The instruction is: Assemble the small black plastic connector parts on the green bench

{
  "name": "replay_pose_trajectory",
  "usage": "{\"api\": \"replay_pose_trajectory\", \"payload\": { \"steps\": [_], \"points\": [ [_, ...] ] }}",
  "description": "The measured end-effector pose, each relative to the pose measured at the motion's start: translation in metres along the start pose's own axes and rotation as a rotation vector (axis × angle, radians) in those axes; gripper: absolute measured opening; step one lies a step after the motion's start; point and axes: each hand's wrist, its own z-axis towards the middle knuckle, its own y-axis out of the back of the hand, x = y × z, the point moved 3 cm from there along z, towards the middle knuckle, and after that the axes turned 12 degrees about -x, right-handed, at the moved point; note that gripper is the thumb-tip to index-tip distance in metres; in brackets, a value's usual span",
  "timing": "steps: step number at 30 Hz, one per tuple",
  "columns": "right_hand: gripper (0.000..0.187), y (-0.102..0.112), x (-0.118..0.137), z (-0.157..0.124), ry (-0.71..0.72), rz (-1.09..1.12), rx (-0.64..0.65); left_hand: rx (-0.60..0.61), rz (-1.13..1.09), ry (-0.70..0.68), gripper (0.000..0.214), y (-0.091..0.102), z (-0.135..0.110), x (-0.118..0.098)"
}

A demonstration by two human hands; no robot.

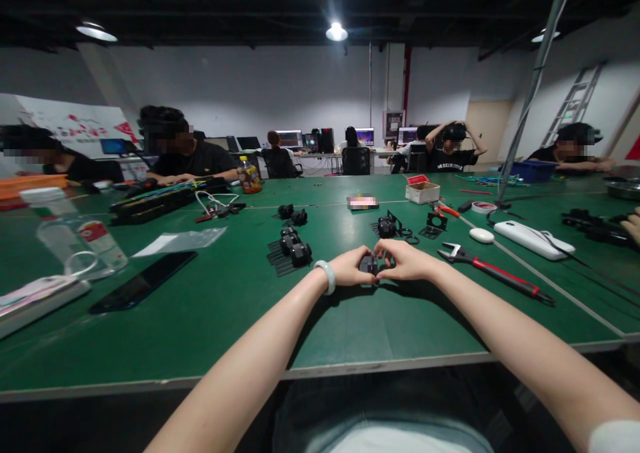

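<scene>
Close together over the green table [240, 333], both hands are around a small black plastic part [369, 264]. My left hand [349, 266], with a pale bangle at the wrist, grips it between thumb and fingers. My right hand [406, 261] is curled from the other side, its thumb and fingertips against the part; the fingers partly hide its shape. Left of my hands lie black blocky parts with comb-like strips [295, 250], and behind them a smaller pair of black parts [293, 214]. Beyond my right hand is another black assembly [387, 226] with rings beside it.
An adjustable wrench [500, 276] with red-black handle, a white mouse [481, 236] and a white power bank-like block [535, 238] lie right. Left are a phone [145, 282], a clear bottle [83, 236] and a plastic bag [183, 241]. A small box [423, 192] stands behind; people sit around.
</scene>
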Motion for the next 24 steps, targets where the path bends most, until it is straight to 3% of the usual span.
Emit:
{"api": "replay_pose_trajectory", "payload": {
  "steps": [24],
  "points": [
    [0.034, 0.0002, -0.0008, -0.0002, -0.031, 0.004, 0.030, 0.011, -0.029, 0.008, 0.049, 0.0009, -0.0012, -0.0012]
  ]
}}
